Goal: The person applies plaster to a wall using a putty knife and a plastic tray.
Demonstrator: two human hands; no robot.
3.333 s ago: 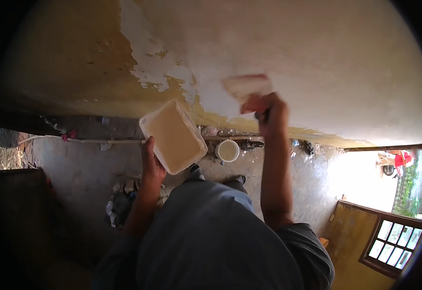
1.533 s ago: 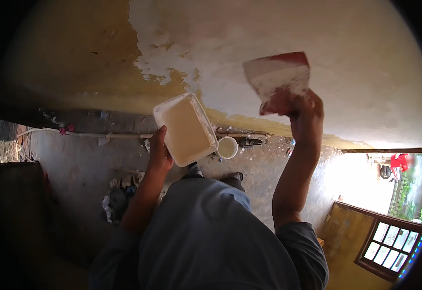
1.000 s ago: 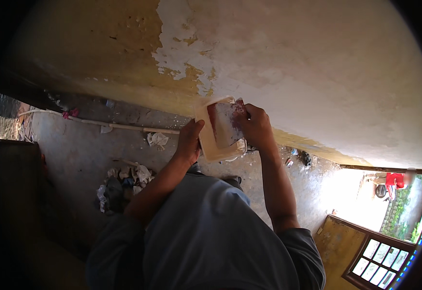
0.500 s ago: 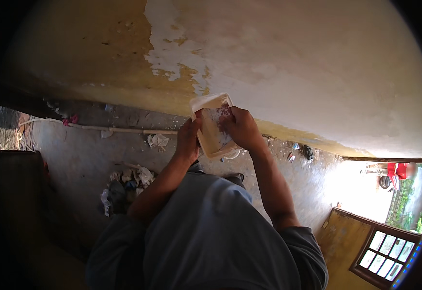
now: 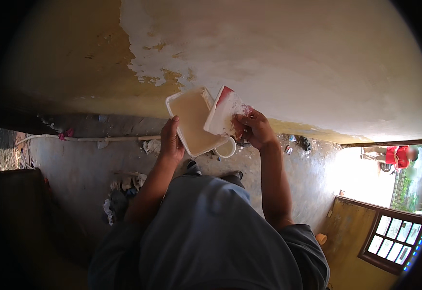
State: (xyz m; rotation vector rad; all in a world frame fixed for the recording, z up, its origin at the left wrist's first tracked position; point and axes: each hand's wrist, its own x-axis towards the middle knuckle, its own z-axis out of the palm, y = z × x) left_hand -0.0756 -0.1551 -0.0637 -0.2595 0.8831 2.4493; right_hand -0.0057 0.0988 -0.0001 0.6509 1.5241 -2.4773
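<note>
My left hand grips the left edge of a white rectangular tub holding creamy, pale paste. My right hand is closed on a red, wide flat scraper, its blade smeared with white paste, held tilted over the tub's right part. In front of both hands rises a wall with peeling ochre paint at the left and a pale coating at the right. Behind the tub, a round white bucket stands on the floor, partly hidden.
A long pale pole lies along the wall's foot with scraps and debris. A crumpled heap is on the concrete floor at my left. At the right are a bright doorway, a person in red outside, and a window.
The scraper came down from near the wall into the tub, and has since lifted toward its right edge, uncovering the paste. The tub has shifted slightly left in view.
</note>
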